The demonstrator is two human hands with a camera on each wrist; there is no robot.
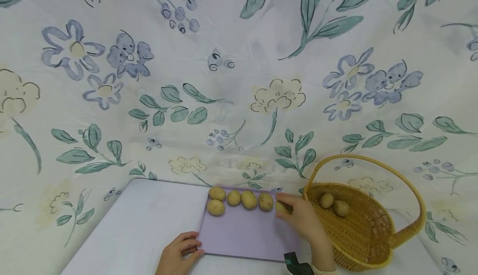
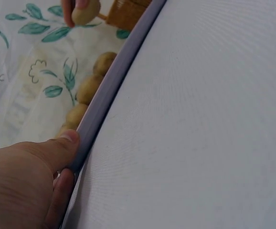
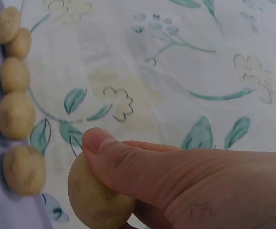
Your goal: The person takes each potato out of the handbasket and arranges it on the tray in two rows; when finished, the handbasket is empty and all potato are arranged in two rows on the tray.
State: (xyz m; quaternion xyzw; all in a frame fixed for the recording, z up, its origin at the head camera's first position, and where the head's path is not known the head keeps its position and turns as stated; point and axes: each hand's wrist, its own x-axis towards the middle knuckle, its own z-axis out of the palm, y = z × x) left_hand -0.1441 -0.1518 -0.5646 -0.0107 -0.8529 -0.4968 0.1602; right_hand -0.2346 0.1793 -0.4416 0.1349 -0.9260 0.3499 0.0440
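Note:
My right hand [image 1: 305, 219] pinches a potato [image 3: 96, 195] between thumb and fingers, near the right end of a row of potatoes. The row lies along the far side of a lilac tray [image 1: 246, 235]. In the head view, one more potato [image 1: 215, 207] sits in front of the row's left end. At the tray's near left corner, my left hand [image 1: 180, 253] holds the edge. The left wrist view shows its thumb [image 2: 70, 137] against the rim and a finger lower down. The held potato's far side is hidden by my fingers.
A wicker basket [image 1: 345, 237] with a tall handle stands right of the tray, with two potatoes [image 1: 340, 208] inside. The white table [image 1: 149, 212] extends to the left. Behind it hangs a floral cloth [image 1: 231, 100].

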